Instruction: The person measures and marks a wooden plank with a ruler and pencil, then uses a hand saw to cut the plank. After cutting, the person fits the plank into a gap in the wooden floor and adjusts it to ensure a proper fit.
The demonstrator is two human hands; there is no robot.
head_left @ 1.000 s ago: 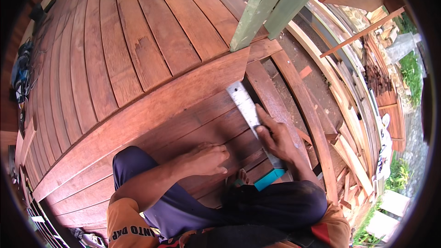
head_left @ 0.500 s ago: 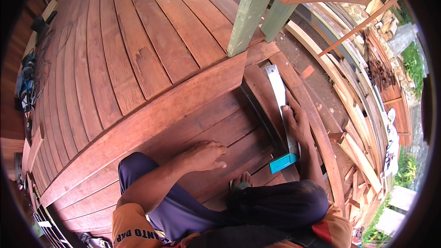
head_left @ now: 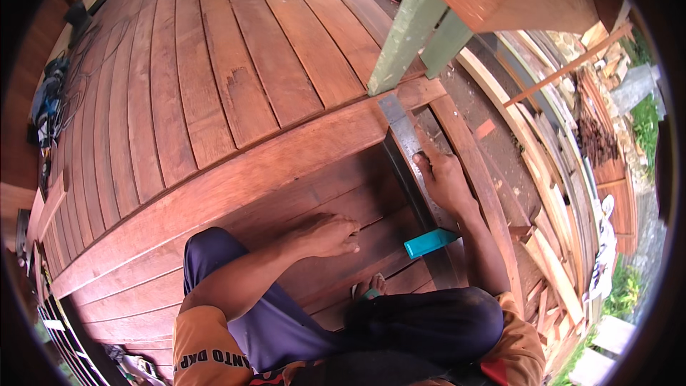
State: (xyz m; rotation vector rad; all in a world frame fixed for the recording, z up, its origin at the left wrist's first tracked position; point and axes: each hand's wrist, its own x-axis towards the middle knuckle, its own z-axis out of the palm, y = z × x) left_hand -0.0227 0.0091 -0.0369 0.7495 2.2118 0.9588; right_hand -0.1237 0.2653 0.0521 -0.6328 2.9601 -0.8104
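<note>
Metal square [head_left: 404, 136], clasped in the right grip [head_left: 444, 180], points lengthwise away and leftward.

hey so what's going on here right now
The person's right hand grips a metal square with a turquoise handle, its blade slanting along a wooden beam, far end near the foot of the green post. The left hand hangs over the lower boards, fingers loosely bent, seemingly empty.

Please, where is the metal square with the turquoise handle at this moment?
In the head view, the metal square is right of centre, in the person's right hand, its far end near the foot of a green post.
</note>
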